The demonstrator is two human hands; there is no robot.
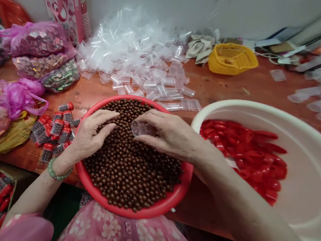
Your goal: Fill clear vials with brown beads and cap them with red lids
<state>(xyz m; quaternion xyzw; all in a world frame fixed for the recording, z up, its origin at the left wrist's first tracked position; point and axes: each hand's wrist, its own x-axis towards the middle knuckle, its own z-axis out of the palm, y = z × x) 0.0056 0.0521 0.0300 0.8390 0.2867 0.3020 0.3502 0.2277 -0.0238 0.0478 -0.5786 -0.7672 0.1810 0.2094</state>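
The head view shows your floral clothing [116,228] nearest, right below the near rim of the red basin [179,205]. At the lower left is a box [23,177] of red-capped tubes. The basin seems to reach past the edge of the table [200,86] toward your lap; if so, a shift of your knees or a forearm leaning on that rim might tip it. Brown balls [127,170] fill it widely and come close to the near rim, so a rough sweep toward you could send some over.

Your right hand [163,130] grips a clear tube [140,129] between thumb and fingers, above the balls and right of the basin's middle. The tube lies on its side, mouth facing your left hand [92,133]. I can't tell whether it holds any balls; if it does, tilting the mouth down could drop them. A hard pinch might bend its wall or make it slip. Your left hand is loosely curled, thumb and fingers parted, nothing seen between them; whether it touches the balls isn't clear.

Left of the basin, capped tubes [57,127] lie loose just beside the rim, where your left forearm could knock them if it swings outward. On the right, a white tub [310,157] of red caps [245,151] sits close under your right arm; a dropped elbow may bump it.

Farther back are a heap of clear tubes [153,74] and a yellow basket [225,60].
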